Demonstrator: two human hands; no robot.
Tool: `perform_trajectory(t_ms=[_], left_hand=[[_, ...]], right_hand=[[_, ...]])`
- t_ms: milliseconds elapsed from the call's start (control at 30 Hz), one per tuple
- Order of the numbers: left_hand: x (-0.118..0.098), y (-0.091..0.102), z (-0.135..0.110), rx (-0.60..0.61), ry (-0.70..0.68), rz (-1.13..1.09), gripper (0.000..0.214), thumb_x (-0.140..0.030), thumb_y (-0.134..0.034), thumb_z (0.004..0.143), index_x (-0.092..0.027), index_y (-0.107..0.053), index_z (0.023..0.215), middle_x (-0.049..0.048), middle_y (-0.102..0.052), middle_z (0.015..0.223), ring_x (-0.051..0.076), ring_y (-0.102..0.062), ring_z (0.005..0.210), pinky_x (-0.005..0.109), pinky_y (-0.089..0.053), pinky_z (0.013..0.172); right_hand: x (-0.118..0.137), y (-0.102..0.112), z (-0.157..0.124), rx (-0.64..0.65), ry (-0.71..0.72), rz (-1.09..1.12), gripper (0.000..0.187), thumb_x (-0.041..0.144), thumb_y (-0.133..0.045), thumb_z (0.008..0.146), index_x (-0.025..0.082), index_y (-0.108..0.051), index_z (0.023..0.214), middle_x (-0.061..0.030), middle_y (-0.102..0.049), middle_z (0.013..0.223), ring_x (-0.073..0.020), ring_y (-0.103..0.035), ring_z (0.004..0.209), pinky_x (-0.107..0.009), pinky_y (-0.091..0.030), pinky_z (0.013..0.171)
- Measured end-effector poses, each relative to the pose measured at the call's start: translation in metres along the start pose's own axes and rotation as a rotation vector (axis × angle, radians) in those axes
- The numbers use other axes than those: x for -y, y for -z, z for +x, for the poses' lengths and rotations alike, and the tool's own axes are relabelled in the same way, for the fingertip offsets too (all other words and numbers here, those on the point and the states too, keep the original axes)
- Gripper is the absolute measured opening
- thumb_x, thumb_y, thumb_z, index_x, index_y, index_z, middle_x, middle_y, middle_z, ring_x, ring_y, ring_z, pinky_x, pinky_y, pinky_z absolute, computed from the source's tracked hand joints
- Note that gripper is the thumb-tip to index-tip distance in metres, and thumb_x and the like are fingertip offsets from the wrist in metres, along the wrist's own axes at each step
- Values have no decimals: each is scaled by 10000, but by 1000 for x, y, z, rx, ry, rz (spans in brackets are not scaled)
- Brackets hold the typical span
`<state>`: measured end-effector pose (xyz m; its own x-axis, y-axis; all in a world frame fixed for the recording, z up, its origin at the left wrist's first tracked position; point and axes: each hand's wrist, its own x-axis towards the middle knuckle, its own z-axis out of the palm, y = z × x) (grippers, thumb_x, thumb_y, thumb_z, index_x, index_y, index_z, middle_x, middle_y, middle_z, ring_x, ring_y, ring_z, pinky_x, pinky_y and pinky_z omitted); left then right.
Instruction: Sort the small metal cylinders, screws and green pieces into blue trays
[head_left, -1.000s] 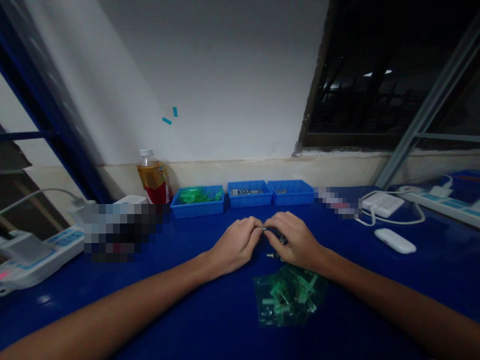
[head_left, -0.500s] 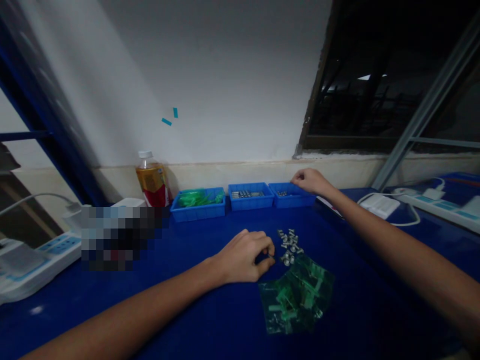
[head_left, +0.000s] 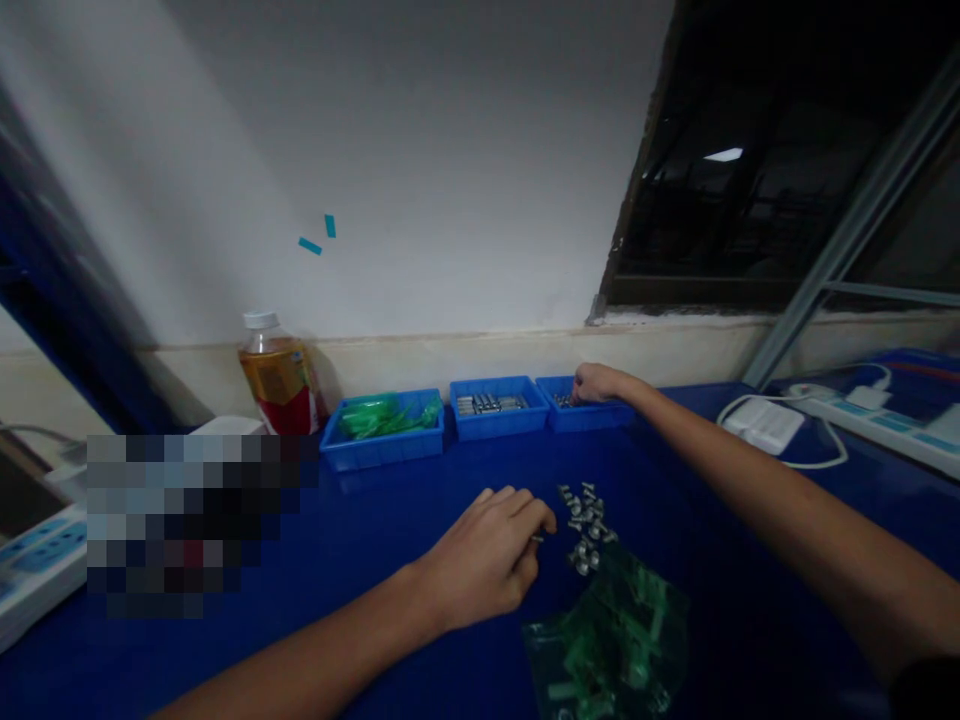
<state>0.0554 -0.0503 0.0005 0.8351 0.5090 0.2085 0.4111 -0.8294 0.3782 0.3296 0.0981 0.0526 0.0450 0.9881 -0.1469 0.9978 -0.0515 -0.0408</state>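
Note:
My left hand (head_left: 487,550) rests on the blue table (head_left: 375,520) with its fingers curled, pinching a small metal part at thumb and forefinger. Right beside it lies a heap of small silver parts (head_left: 585,520). A clear green plastic bag (head_left: 611,650) of green pieces lies just below the heap. My right hand (head_left: 594,384) is stretched out to the rightmost of three blue bins (head_left: 600,415) at the wall, its fingers closed down inside the bin among small metal parts.
The middle blue bin (head_left: 496,418) holds silver parts and the left bin (head_left: 379,445) holds green bags. A drink bottle (head_left: 276,375) stands at the wall. A white adapter with cable (head_left: 763,425) and a power strip (head_left: 892,425) lie at right.
My right hand left the spot beside my left hand and reached out to the rightmost bin, then dipped into it. The left hand stayed by the silver heap. The view shifted slightly.

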Motion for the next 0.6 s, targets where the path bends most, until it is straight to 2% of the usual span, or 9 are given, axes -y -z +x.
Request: perform_trajectory(t_ms=[200,300,367,467,533,600], left_hand=[[3,-1,-1,-40,-20,-29,310,-108,-381,862,-227,-432,1143,48,-554,1053,200,-520,945,428,-396,894],[5,-2,-1,-91,-59,-59,291,-107,-384,868,-205,-434,1137,63,-545,1045,195,-510,934,382,-425,857],[7,-4,-1,-137,-86,-112,281,-102,-391,867,-190,-440,1129,68,-540,1027,188,-507,933,341,-440,825],[12,-7,2,-249,-60,-229,272,-101,-428,856,-181,-454,1115,56,-536,975,166,-519,901,304,-444,802],[15,-8,5,-339,7,-335,253,-110,-457,848,-172,-463,1093,46,-539,941,152,-532,857,292,-447,783],[18,-9,8,-416,73,-469,225,-135,-464,855,-161,-458,1078,44,-542,918,142,-540,820,284,-454,758]], right_hand=[[6,-9,2,-12,2,-17,151,225,-672,694,130,-745,784,-98,-724,846,-201,-654,789,-211,-427,606],[8,-6,0,-56,2,-23,126,242,-691,681,138,-737,735,-89,-720,782,-195,-651,742,-213,-417,584],[9,0,-7,-128,3,-25,150,273,-681,702,135,-726,737,-97,-713,769,-198,-645,734,-223,-414,593],[18,3,-35,-314,12,-12,283,350,-526,842,128,-692,897,-118,-697,874,-202,-625,801,-252,-411,656],[30,-6,-66,-438,76,41,330,359,-405,907,146,-654,949,-94,-678,865,-183,-605,781,-263,-407,669],[47,-23,-102,-564,303,215,271,326,-419,904,162,-631,869,-46,-639,731,-154,-573,672,-261,-404,638]])
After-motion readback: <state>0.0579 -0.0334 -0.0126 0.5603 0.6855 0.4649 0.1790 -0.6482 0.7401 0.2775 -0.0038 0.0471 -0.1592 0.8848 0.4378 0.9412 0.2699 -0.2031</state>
